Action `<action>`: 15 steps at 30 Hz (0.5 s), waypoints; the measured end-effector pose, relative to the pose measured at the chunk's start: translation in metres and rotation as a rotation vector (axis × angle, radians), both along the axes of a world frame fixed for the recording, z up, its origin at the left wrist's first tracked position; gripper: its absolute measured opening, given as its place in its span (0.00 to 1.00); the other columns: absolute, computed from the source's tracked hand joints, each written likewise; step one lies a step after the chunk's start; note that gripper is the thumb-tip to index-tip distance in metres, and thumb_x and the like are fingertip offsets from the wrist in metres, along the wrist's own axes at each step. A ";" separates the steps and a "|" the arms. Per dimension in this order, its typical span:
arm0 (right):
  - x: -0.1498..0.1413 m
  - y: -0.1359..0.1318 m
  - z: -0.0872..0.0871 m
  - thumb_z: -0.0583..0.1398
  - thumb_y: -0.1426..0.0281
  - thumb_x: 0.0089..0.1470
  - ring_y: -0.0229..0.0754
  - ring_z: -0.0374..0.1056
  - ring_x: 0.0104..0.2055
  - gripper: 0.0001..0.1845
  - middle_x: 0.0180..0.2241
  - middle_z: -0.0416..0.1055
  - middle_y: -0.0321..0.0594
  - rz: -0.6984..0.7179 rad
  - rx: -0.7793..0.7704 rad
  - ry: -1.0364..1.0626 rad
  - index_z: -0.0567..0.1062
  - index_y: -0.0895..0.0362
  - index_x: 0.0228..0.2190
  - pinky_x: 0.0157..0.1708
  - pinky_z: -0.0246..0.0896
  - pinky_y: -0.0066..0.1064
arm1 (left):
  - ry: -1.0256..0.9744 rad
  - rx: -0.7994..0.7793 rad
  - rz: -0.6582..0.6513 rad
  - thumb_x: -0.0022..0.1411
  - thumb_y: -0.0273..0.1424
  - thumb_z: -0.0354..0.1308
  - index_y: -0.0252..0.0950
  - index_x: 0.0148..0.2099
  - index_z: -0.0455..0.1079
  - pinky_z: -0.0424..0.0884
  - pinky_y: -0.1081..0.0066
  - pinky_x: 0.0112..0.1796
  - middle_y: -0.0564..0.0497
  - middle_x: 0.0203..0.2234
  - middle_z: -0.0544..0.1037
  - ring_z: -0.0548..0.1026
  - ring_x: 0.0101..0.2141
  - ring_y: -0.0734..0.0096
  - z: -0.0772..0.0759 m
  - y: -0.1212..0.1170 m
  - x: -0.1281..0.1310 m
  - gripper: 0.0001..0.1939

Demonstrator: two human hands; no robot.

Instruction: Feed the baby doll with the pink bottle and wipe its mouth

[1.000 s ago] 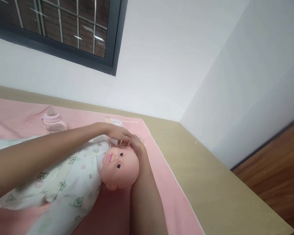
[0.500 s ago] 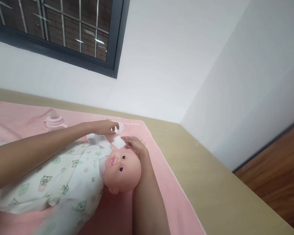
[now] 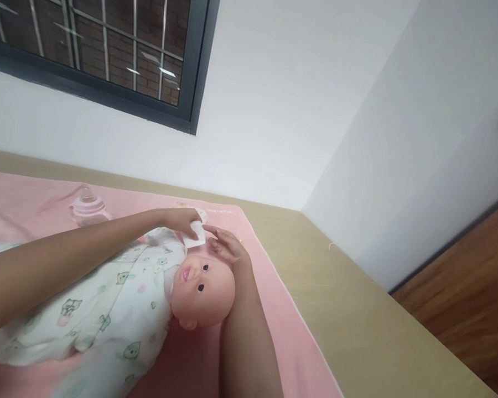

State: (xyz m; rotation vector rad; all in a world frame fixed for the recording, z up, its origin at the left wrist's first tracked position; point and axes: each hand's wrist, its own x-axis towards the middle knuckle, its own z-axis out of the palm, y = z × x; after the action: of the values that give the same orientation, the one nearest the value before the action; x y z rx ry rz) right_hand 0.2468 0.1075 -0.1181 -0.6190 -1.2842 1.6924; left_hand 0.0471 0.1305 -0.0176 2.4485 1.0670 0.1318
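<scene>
One white square (image 3: 191,242), in left fingers (image 3: 194,232)

- Some plain indoor room, I'd say, set out for baby care; home or training room, I can't tell.
- Over here a baby doll (image 3: 136,287) in printed clothes lies on a pink blanket (image 3: 269,293), a feeding bottle (image 3: 88,207) near it.
- Beneath is a broad tan surface (image 3: 323,298) in the corner of bare white walls (image 3: 282,99).
- The dark-framed window (image 3: 193,72) shows metal bars (image 3: 135,50) and brickwork (image 3: 148,71).
</scene>
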 end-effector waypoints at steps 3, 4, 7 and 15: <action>0.000 0.000 0.000 0.60 0.60 0.49 0.31 0.52 0.26 0.19 0.51 0.68 0.40 -0.021 -0.001 0.070 0.78 0.52 0.43 0.22 0.48 0.24 | -0.072 -0.039 -0.001 0.45 0.43 0.60 0.34 0.26 0.64 0.59 0.72 0.28 0.52 0.22 0.68 0.67 0.27 0.66 0.006 -0.004 -0.007 0.16; 0.000 0.000 0.000 0.59 0.60 0.50 0.31 0.52 0.26 0.19 0.55 0.66 0.39 -0.039 -0.021 0.085 0.77 0.51 0.43 0.23 0.50 0.24 | -0.095 -0.061 -0.002 0.46 0.43 0.60 0.34 0.27 0.65 0.60 0.72 0.28 0.51 0.23 0.69 0.67 0.27 0.67 0.009 -0.008 -0.011 0.16; -0.001 0.004 -0.002 0.57 0.61 0.52 0.30 0.54 0.26 0.18 0.56 0.66 0.39 -0.096 -0.097 0.121 0.76 0.51 0.44 0.24 0.54 0.23 | -0.155 -0.129 -0.007 0.52 0.43 0.58 0.34 0.33 0.68 0.64 0.73 0.30 0.50 0.30 0.73 0.70 0.31 0.66 0.022 -0.025 -0.024 0.16; -0.003 0.010 -0.012 0.58 0.65 0.53 0.28 0.60 0.25 0.14 0.52 0.69 0.39 -0.212 -0.213 0.188 0.75 0.50 0.42 0.26 0.60 0.23 | -0.208 -0.089 -0.005 0.57 0.48 0.56 0.38 0.41 0.72 0.67 0.72 0.36 0.50 0.39 0.76 0.72 0.37 0.61 0.029 -0.085 -0.058 0.19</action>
State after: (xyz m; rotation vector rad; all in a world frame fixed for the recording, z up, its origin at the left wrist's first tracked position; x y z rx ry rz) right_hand 0.2437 0.1174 -0.1306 -0.6773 -0.8814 1.6778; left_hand -0.0106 0.0457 0.0117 2.2999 0.9556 0.3229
